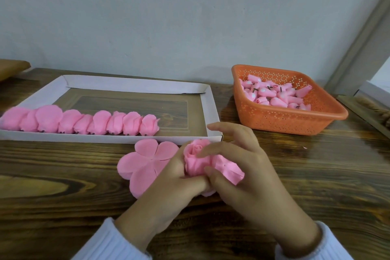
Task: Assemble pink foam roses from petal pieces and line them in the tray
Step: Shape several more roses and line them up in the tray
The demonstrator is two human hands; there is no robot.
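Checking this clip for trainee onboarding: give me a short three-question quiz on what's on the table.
1. True or false: the finished roses lie in a row along the near wall of the cardboard tray.
2. Which container holds the rosebud cores? A) cardboard tray B) orange basket C) glass jar
3. Which hand has a grip on the half-built rose?
Key: 1 true; 2 B; 3 both, the left hand and the right hand.
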